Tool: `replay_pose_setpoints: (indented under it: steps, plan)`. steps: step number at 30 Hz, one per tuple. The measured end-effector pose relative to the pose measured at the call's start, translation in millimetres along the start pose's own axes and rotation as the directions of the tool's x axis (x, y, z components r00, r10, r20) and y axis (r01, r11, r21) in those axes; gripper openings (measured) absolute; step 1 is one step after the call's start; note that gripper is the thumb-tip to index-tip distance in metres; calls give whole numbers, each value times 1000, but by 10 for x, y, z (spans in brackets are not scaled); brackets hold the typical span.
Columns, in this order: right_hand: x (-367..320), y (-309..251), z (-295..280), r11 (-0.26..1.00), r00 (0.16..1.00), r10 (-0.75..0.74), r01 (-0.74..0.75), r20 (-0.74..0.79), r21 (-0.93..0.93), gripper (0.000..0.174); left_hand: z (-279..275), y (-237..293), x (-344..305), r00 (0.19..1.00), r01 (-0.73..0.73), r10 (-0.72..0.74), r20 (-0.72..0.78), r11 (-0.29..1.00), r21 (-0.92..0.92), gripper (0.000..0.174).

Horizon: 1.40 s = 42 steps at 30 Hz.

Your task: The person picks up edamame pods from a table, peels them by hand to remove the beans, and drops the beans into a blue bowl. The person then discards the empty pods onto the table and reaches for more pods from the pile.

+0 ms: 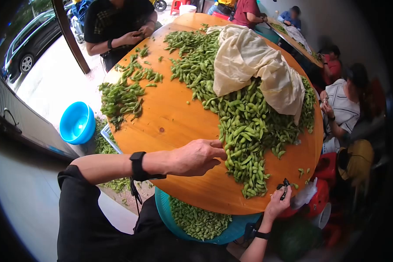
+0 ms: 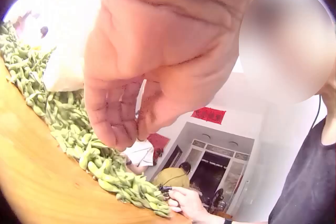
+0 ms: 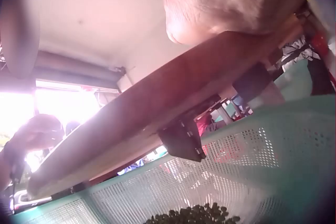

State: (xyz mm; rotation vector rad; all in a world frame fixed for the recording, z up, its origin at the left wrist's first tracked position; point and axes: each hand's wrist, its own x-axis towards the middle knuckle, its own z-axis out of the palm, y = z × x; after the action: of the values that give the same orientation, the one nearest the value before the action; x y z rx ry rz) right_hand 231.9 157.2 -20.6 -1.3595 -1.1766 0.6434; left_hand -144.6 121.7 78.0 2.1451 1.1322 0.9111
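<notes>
In the head view my left hand [image 1: 195,157] is at the near left edge of a long pile of green pods [image 1: 244,139] on the round wooden table [image 1: 174,126]. Its fingers bend loosely, tips beside the pods; the left wrist view shows the palm [image 2: 157,40] with a gap between thumb and fingers and no pod held. At the table's near right edge, my right hand [image 1: 277,203] holds a small black tool [image 1: 284,187]. The right wrist view shows only part of that hand [image 3: 231,8] above the table's edge; the tool is hidden there.
A cream cloth [image 1: 257,65] lies over the pile. Leafy pods [image 1: 122,98] lie on the table's left. Beneath the near edge is a green basket [image 1: 163,207] holding loose pods. A blue basin [image 1: 77,123] stands at left. People sit or stand around.
</notes>
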Motion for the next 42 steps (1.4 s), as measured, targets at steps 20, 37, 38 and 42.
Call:
replay_pose_setpoints:
  steps: [20,37,38,42]
  plan:
    - [54,-20,35,961,970,-236,243,66,-132,23,350,308,64,851,512,-522,48,806,-297,12]
    - [-591,-1268,538,717,568,173,-633,804,293,26,984,521,-92,882,209,-464,-79,536,-818,7]
    - [-590,-1236,539,714,564,178,-638,807,288,26,1001,543,-101,864,228,-491,-110,578,-784,7]
    - [-584,-1075,491,669,496,174,-694,851,268,29,1096,563,-144,876,124,-257,-408,938,-325,8]
